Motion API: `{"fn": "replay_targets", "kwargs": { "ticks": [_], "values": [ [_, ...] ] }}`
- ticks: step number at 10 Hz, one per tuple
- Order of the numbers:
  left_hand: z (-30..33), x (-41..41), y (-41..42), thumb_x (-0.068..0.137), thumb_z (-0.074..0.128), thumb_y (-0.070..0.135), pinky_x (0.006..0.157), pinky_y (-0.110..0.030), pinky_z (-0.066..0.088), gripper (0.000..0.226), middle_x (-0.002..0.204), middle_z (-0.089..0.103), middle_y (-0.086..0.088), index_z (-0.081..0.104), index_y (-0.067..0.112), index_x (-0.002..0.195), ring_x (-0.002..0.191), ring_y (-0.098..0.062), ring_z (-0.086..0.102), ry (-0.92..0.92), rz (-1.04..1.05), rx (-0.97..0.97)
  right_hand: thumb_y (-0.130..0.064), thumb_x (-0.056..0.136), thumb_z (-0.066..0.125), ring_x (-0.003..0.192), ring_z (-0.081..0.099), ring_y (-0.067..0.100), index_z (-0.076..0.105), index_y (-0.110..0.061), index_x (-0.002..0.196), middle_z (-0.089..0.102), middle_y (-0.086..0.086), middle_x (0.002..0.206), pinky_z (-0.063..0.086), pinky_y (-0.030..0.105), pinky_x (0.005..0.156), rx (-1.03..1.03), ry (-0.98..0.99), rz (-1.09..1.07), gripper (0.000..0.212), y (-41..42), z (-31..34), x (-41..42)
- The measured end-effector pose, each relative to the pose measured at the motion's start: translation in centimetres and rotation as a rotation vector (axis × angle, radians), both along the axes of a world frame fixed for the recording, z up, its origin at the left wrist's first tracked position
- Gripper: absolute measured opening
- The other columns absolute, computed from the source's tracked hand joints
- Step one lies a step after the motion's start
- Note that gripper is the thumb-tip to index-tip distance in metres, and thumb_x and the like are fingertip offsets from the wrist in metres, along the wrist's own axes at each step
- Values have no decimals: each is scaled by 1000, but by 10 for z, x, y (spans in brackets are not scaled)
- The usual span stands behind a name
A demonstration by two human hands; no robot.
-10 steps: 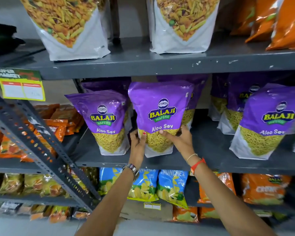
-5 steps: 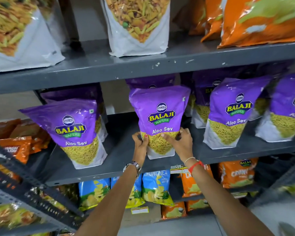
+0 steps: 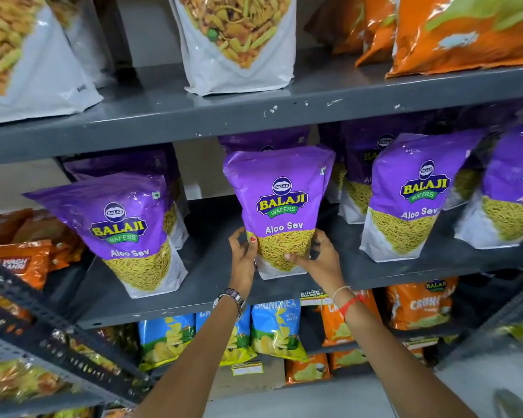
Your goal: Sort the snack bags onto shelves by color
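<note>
While the left hand [image 3: 242,257] and right hand [image 3: 320,258] grip with closed fingers the lower corners of the glossy purple Aloo Sev snack bag [image 3: 280,206] standing on the grey metal middle shelf [image 3: 212,267] among other purple bags, the placing step seems nearly finished, and next the hands should release it upright.

Grey metal shelving [image 3: 254,116] with chipped paint stands against a pale wall [image 3: 145,28], above a light floor [image 3: 329,396].
</note>
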State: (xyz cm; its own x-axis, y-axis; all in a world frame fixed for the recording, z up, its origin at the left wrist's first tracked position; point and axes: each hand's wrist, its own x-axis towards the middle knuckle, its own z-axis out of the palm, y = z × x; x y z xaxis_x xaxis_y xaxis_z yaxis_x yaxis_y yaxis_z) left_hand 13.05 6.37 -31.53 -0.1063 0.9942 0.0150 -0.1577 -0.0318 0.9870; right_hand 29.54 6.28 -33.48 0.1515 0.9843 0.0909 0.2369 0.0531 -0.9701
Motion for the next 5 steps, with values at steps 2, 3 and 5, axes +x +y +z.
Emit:
{"fn": "replay_targets", "kwargs": {
  "ticks": [2,3,5],
  "values": [
    [3,1,-1,96,38,18,100,-51,44,29,109,55,3,31,22,123,98,-7,56,32,34,1,-52,50,86,111,63,22,54,-24,121,66,8,119,56,48,92,-10,-16,18,83,5,-1,-6],
    [4,3,-7,96,38,19,97,-32,48,35,131,49,-10,30,18,130,107,-11,53,46,71,26,-38,54,90,120,58,22,47,-21,132,61,8,128,53,48,98,-18,37,25,90,1,1,-4],
    [15,13,-24,86,38,49,118,-43,21,66,153,23,3,23,21,143,142,-15,21,303,216,164,-7,69,83,113,51,18,55,-27,104,54,-1,117,45,9,85,257,311,-311,48,-49,50,20]
  ]
}}
